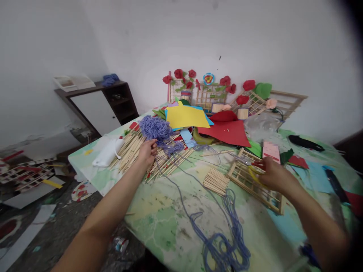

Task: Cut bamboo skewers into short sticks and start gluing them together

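My left hand (148,152) is closed in a pinch on a strand of purple-blue yarn. Right above it lies a tangled heap of the same yarn (155,128), on top of many thin wooden sticks (127,151). From the hand the strand trails across the table to loose yarn loops (224,245) near the front edge. My right hand (270,174) is closed around the yellow and red handles of scissors (254,174), their blades pointing left above a wooden lattice frame (249,179). A small mat of short sticks (216,182) lies left of the frame.
Yellow paper (187,116), red felt (227,132) and a tape roll (202,138) lie toward the back. Lattices with red flowers (178,73) lean against the wall. A white glue gun (107,152) sits at left. A low cabinet (93,109) stands beyond the table.
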{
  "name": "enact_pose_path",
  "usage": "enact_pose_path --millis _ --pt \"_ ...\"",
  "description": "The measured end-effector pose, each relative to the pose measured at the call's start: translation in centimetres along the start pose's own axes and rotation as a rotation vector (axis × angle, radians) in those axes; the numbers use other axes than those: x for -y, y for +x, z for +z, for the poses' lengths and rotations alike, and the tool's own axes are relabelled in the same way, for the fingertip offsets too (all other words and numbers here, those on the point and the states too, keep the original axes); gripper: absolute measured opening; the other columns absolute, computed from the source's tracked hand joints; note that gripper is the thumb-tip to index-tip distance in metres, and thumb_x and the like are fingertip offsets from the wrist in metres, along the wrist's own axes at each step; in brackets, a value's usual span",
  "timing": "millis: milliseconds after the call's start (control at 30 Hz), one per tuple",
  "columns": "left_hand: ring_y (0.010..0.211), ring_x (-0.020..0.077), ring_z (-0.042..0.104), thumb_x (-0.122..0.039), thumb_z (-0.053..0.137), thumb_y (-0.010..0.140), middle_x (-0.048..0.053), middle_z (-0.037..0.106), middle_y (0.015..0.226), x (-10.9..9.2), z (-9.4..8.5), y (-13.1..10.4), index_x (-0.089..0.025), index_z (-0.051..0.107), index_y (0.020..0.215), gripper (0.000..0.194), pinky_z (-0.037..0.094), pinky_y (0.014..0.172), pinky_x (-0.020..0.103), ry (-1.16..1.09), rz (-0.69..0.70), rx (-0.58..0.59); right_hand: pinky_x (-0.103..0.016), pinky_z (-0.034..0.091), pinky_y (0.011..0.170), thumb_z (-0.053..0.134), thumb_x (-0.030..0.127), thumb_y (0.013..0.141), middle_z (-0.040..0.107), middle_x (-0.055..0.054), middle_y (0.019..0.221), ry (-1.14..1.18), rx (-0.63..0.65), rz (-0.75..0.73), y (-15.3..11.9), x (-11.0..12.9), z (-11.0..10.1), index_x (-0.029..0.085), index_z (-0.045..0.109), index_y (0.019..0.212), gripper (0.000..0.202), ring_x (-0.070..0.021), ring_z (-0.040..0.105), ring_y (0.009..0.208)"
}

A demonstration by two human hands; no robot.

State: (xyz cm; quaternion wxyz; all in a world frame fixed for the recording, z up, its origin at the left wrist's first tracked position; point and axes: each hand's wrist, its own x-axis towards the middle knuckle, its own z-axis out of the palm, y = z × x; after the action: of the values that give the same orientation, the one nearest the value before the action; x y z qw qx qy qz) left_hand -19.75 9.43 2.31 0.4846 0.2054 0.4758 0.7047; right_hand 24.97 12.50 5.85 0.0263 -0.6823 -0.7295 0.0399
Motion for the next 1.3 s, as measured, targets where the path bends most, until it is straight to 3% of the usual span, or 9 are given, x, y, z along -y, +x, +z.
enact_pose_path --millis 100,167,233,367,467,567,733,967,1300 --pt "0.028 0.0015 0.025 -0.014 0.056 0.068 -0.009 0.037 0.043 0.4 -0.2 0.3 -0.015 0.05 0.068 0.006 0.013 0.031 0.015 0.017 0.007 0.004 -0.031 0.042 0.057 0.058 0.023 0.07 0.066 -0.012 0.083 0.221 0.008 -0.066 -1.0 0.9 -1.8 0.016 0.049 0.11 0.041 -0.0225 0.061 0.069" --pt "0.028 0.0016 0.025 -0.015 0.057 0.068 -0.009 0.036 0.043 0.5 -0.1 0.4 -0.015 0.05 0.068 0.007 0.013 0.031 0.015 0.033 0.014 0.01 -0.031 0.044 0.057 0.059 0.033 0.073 0.064 -0.007 0.079 0.531 0.1 -0.171 -2.0 3.2 -2.7 0.02 0.048 0.115 0.046 -0.0198 0.059 0.066" --pt "0.029 0.0015 0.025 -0.016 0.058 0.068 -0.009 0.037 0.044 0.6 0.1 0.3 -0.015 0.051 0.069 0.007 0.012 0.031 0.015 0.051 0.029 0.015 -0.026 0.044 0.054 0.063 0.04 0.069 0.062 -0.004 0.085 0.792 0.328 -0.279 -2.8 6.7 -2.9 0.021 0.052 0.113 0.049 -0.0149 0.057 0.065" --pt "0.029 0.0017 0.025 -0.018 0.059 0.068 -0.008 0.038 0.045 0.7 0.4 0.0 -0.015 0.052 0.07 0.008 0.013 0.031 0.015 0.088 0.072 0.015 -0.016 0.031 0.035 0.069 0.036 0.066 0.054 0.005 0.066 1.044 0.766 -0.27 -1.9 14.0 -1.6 0.023 0.052 0.112 0.051 -0.0053 0.043 0.043" --pt "0.03 0.002 0.025 -0.019 0.059 0.067 -0.008 0.038 0.044 0.7 0.3 0.0 -0.015 0.052 0.068 0.008 0.013 0.032 0.016 0.111 0.113 0.005 -0.015 0.026 0.029 0.068 0.044 0.067 0.047 0.007 0.055 1.119 0.968 -0.345 0.6 18.3 -0.4 0.019 0.052 0.086 0.035 -0.0045 0.038 0.036" --pt "0.03 0.0019 0.025 -0.019 0.06 0.066 -0.008 0.037 0.044 0.9 0.0 0.2 -0.015 0.052 0.065 0.01 0.013 0.032 0.015 0.132 0.154 -0.008 -0.015 0.027 0.027 0.062 0.051 0.071 0.043 0.008 0.048 1.122 1.014 -0.378 3.3 21.4 0.1 0.019 0.044 0.069 0.037 -0.0042 0.035 0.033" --pt "0.031 0.0024 0.026 -0.024 0.061 0.068 -0.007 0.039 0.043 1.3 -0.2 0.6 -0.015 0.054 0.068 0.011 0.014 0.033 0.016 0.161 0.186 0.008 -0.015 0.031 0.029 0.058 0.045 0.077 0.043 0.007 0.043 1.07 1.093 -0.402 5.8 24.5 0.3 0.019 0.042 0.066 0.033 -0.0051 0.038 0.031" --pt "0.031 0.0026 0.024 -0.022 0.058 0.07 -0.008 0.038 0.041 1.2 0.0 0.2 -0.016 0.053 0.067 0.009 0.012 0.033 0.016 0.15 0.193 0.025 -0.017 0.036 0.031 0.061 0.045 0.076 0.05 0.005 0.048 1.002 1.157 -0.438 7.0 25.9 1.4 0.018 0.046 0.07 0.032 -0.0068 0.044 0.034" --pt "0.03 0.002 0.024 -0.018 0.058 0.068 -0.007 0.035 0.04 0.9 0.1 0.1 -0.015 0.05 0.059 0.012 0.012 0.034 0.017 0.147 0.179 0.023 -0.014 0.028 0.028 0.064 0.045 0.074 0.047 0.007 0.045 0.99 1.118 -0.422 7.4 26.6 0.9 0.017 0.047 0.069 0.033 -0.0039 0.038 0.031"
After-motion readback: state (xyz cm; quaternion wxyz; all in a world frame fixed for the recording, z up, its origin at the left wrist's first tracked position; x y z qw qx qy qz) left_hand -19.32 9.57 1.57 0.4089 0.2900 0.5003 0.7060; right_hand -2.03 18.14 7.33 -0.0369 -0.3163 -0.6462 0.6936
